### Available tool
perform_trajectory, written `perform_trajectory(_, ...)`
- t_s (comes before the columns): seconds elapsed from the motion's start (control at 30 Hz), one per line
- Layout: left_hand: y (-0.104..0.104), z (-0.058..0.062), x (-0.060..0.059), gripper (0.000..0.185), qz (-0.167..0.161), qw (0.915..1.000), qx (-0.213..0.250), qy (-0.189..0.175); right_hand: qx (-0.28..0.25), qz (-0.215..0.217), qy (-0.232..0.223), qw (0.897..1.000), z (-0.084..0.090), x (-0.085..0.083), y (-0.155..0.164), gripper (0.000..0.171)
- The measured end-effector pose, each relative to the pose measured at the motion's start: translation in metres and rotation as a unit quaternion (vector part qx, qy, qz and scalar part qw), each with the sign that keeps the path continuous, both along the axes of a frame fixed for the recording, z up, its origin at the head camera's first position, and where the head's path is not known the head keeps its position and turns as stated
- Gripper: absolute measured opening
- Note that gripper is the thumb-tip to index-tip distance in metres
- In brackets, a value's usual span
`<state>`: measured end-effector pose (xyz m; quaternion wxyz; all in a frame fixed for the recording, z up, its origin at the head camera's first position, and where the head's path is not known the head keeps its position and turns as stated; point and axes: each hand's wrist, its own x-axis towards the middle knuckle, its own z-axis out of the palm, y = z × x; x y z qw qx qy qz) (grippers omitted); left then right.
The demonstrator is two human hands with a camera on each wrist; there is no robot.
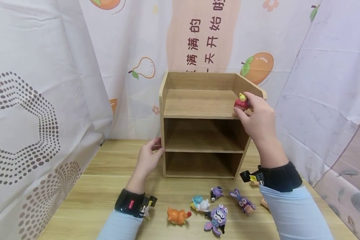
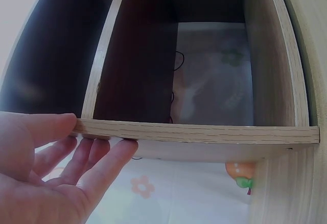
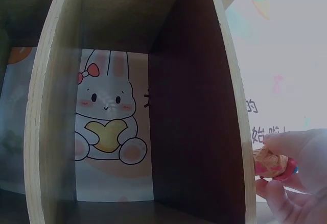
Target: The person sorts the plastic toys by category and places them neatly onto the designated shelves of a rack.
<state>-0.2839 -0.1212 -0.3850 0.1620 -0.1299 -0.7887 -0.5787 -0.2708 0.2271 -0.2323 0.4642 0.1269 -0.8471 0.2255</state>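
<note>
A: Shelf unit first. What's in it?

B: Wooden shelf unit [image 1: 202, 126] stands upright on the desk [image 1: 108, 186], against the curtain [image 1: 33, 100]. Three levels: open top tray, middle compartment, bottom compartment. Middle and bottom hold nothing I can see. Top tray has only the red toy [image 1: 241, 102], at its right front corner, right by the side wall.

A: Who holds the toy?

B: Right hand [image 1: 258, 123]. Grip is narrow, fingertips pinched around the toy, thumb below, fingers on top. The toy has a yellow bit on top. Can't tell whether its base touches the tray board. The right wrist view shows the same: fingers [image 3: 301, 152] curled round a red and tan lump beside the unit's edge.

A: Left hand?

B: Left hand [image 1: 148, 156] is on the unit's left side wall at the middle shelf level. Grip is loose, thumb on the front edge, straight fingers [image 2: 102, 157] along the outer face, nothing held.

A: Loose stuff on the desk?

B: Five toys in front of the unit, all outside it: orange animal [image 1: 177, 216], white and blue figure [image 1: 200, 204], small purple figure [image 1: 216, 192], bigger purple figure [image 1: 216, 218], purple rabbit [image 1: 243, 201]. Something tan sits partly hidden behind the right sleeve [image 1: 291, 206]; can't identify it.
</note>
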Motion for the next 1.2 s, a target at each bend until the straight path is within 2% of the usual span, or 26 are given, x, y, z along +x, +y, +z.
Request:
perform_trajectory(0.4, 0.001, 0.001, 0.000, 0.044, -0.001, 1.0000, 0.006, -0.003, -0.010, 0.013, -0.010, 1.000, -0.004, 0.003, 0.003, 0.061)
perform_trajectory(0.63, 0.001, 0.001, -0.001, 0.044, -0.003, 1.0000, 0.005, -0.004, -0.014, 0.024, -0.006, 1.000, -0.007, 0.004, 0.005, 0.057)
perform_trajectory(1.2, 0.000, -0.002, 0.000, 0.044, 0.001, 1.0000, 0.001, -0.006, -0.075, 0.020, -0.030, 0.997, -0.013, -0.006, -0.005, 0.057)
